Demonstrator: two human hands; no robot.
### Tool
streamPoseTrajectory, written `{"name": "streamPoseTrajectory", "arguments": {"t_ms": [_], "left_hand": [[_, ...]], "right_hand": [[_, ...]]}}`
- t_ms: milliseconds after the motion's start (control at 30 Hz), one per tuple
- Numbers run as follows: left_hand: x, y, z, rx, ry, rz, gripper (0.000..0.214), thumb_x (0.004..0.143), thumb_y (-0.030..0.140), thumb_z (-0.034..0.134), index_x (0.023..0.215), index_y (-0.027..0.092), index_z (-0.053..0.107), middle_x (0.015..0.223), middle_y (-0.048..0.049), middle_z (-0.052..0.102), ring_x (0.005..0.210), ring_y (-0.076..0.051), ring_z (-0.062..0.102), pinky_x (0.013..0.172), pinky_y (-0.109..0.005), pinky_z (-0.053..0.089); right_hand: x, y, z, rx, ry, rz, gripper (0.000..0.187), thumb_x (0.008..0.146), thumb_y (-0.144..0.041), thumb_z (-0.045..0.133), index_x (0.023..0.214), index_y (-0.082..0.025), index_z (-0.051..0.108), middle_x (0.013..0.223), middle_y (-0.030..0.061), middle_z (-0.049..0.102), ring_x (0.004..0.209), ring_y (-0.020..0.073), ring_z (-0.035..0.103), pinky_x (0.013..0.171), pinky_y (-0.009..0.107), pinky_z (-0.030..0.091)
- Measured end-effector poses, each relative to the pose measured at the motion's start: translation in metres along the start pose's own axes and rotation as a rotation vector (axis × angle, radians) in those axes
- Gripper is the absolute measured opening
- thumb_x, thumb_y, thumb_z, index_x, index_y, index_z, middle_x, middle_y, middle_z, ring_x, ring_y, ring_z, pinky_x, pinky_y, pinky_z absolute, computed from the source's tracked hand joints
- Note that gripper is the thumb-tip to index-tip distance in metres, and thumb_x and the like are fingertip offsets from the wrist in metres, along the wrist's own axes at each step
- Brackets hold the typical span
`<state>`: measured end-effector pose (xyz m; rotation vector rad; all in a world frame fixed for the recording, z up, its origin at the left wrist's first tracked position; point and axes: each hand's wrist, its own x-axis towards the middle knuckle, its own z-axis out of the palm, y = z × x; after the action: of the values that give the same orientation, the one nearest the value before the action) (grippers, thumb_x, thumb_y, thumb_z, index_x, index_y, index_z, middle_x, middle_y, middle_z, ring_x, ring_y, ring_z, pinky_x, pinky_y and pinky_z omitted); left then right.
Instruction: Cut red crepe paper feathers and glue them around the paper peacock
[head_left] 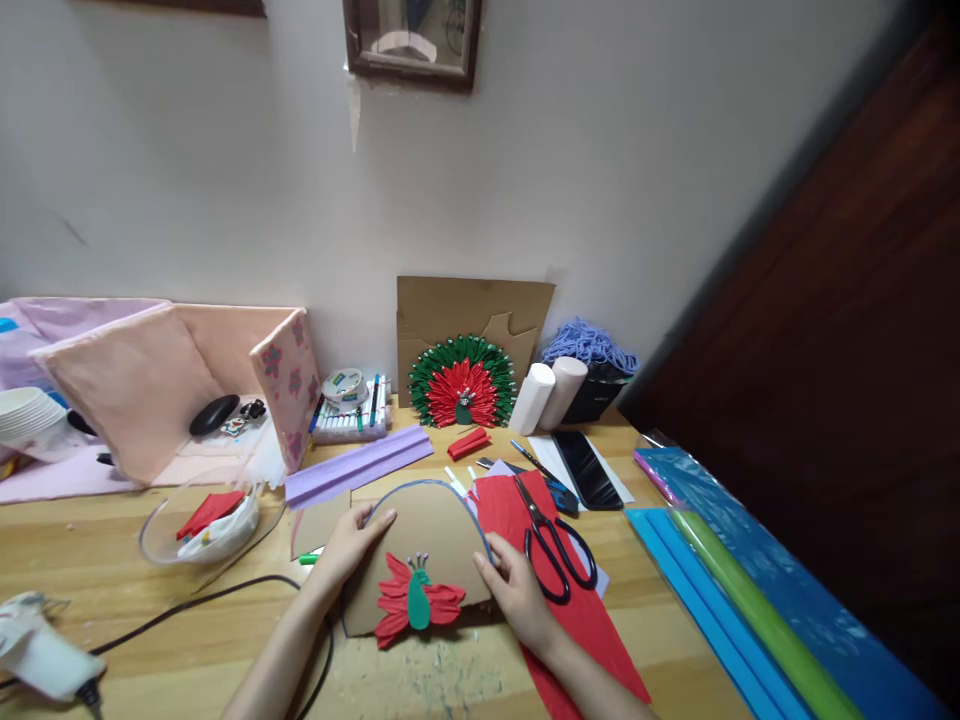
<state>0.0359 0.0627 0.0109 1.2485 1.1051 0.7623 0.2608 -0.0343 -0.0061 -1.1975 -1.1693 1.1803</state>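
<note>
Between my two hands is a dome-shaped piece of brown cardboard (431,515) with a blue line along its curved edge. My left hand (352,552) grips its left side, thumb on the front face. On the right side my right hand (517,598) pinches the edge. Stuck low on the cardboard is a green peacock body (418,602) with a small crest. Red crepe-paper feathers (394,600) fan out on both its sides. Black-handled scissors (551,540) lie on a red crepe-paper sheet (607,640), close to my right hand.
A finished red and green peacock (463,385) leans on cardboard against the wall. A glue gun (45,645) lies at left, its black cable (195,600) running toward my left arm. Also around are a plastic bowl (161,520), markers (349,425), a phone (586,470) and rolled paper (750,610).
</note>
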Motion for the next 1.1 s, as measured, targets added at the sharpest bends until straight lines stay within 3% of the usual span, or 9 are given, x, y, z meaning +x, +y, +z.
{"name": "streamPoseTrajectory", "arguments": {"t_ms": [167,367,967,1100], "left_hand": [[0.0,0.003,-0.002,-0.006,-0.023,-0.027,0.044,0.068,0.054,0.065,0.094,0.018,0.068,0.099,-0.0081,0.071,0.102,-0.031,0.062,0.089,-0.04,0.048],[0.003,-0.006,-0.004,0.024,0.001,-0.007,0.047,0.07,0.052,0.065,0.097,0.014,0.066,0.104,-0.011,0.069,0.101,-0.03,0.062,0.085,-0.037,0.049],[0.007,-0.017,-0.005,0.029,-0.01,0.039,0.043,0.074,0.049,0.062,0.098,0.012,0.064,0.104,-0.0107,0.069,0.101,-0.029,0.061,0.087,-0.037,0.046],[0.007,-0.015,-0.005,0.026,-0.014,0.044,0.043,0.074,0.049,0.061,0.098,0.013,0.064,0.104,-0.01,0.069,0.102,-0.028,0.061,0.088,-0.036,0.046]], "right_hand": [[0.002,0.003,-0.002,0.01,-0.056,0.016,0.033,0.078,-0.05,0.06,0.093,-0.021,0.064,0.072,0.0029,0.064,0.068,0.0209,0.06,0.063,0.031,0.048],[0.003,0.006,-0.003,-0.006,-0.098,0.035,0.027,0.087,-0.045,0.051,0.088,-0.018,0.058,0.073,0.0025,0.061,0.069,0.0182,0.058,0.064,0.028,0.045],[0.003,0.007,-0.003,-0.006,-0.112,0.029,0.023,0.089,-0.041,0.05,0.09,-0.019,0.056,0.084,0.0051,0.065,0.074,0.0177,0.06,0.068,0.028,0.046],[0.003,0.008,-0.003,-0.038,-0.095,0.016,0.023,0.089,-0.041,0.05,0.087,-0.018,0.057,0.077,0.0037,0.063,0.068,0.0169,0.058,0.062,0.027,0.045]]}}
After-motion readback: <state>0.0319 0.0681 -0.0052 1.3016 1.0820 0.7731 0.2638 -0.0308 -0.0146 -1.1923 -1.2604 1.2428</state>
